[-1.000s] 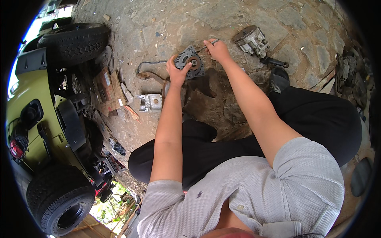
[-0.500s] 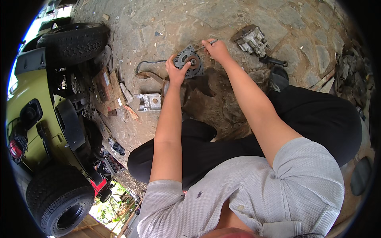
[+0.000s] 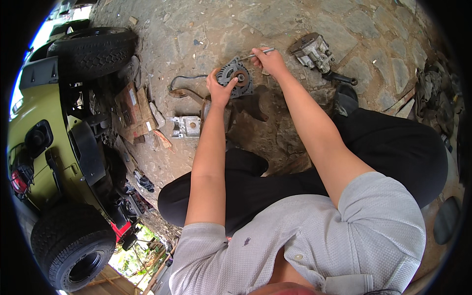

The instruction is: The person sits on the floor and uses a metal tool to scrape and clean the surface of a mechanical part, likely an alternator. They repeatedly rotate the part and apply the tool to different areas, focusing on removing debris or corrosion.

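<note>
A grey finned alternator (image 3: 244, 88) with a rusty brown round centre stands among old metal parts in front of me. My left hand (image 3: 219, 89) is closed around its left side, thumb pressed on the face near the hub. To the right, my right hand (image 3: 271, 62) pinches a slim metal rod-shaped tool (image 3: 268, 50). The tool's thin end reaches the alternator's upper right edge; whether it sits in a fastener is too small to tell. Its other end sticks out past my fingers.
A silver metal housing with an arm (image 3: 314, 51) lies to the right on the stone ground. A smaller silver casting (image 3: 187, 126), a black cable (image 3: 189, 76) and flattened cardboard (image 3: 132, 109) lie left. Beyond them stands a green vehicle (image 3: 42, 142) with big tyres. Dark cloth (image 3: 437, 93) lies far right.
My right hand has shifted slightly and the tool has turned a little, with more of its outer end showing. The left hand keeps its hold on the alternator.
</note>
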`<state>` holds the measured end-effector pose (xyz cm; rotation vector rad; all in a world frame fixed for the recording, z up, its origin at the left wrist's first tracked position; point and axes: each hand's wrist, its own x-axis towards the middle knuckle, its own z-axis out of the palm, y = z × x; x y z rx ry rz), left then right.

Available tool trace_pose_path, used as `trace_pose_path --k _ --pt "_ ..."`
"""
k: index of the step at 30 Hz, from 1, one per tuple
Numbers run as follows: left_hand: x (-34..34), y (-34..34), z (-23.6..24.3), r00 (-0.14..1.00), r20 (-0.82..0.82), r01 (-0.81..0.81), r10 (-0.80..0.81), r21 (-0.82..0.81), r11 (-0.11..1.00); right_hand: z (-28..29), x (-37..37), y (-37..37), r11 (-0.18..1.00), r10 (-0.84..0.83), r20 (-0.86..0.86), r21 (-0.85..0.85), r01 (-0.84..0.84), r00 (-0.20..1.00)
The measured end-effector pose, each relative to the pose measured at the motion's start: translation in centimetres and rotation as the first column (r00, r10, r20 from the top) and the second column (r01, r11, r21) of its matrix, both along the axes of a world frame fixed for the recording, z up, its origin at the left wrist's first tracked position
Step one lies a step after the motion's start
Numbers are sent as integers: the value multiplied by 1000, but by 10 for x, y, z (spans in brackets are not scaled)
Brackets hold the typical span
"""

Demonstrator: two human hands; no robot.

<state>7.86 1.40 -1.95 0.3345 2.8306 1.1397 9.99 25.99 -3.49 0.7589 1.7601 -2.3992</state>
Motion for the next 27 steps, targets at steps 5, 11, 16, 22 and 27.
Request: trace_pose_path --k 5,11,16,22,27 --pt "-1 3 0 1000 -7 2 -3 -6 1000 -1 0 -9 998 -29 -53 -50 26 998" --pt "0 1 -2 1000 -11 -6 6 -13 1000 12 1 -9 973 -32 -65 -232 16 997" --pt "-1 2 -1 1000 -28 -4 4 -12 1000 4 2 -8 966 -226 159 -91 242 961" --pt "-1 2 -3 1000 -29 -2 2 -8 1000 -6 2 -15 973 -155 35 -168 158 987" --pt "-3 -2 -6 998 -59 9 -10 -25 1000 -7 4 -19 975 -180 -42 -137 173 983"
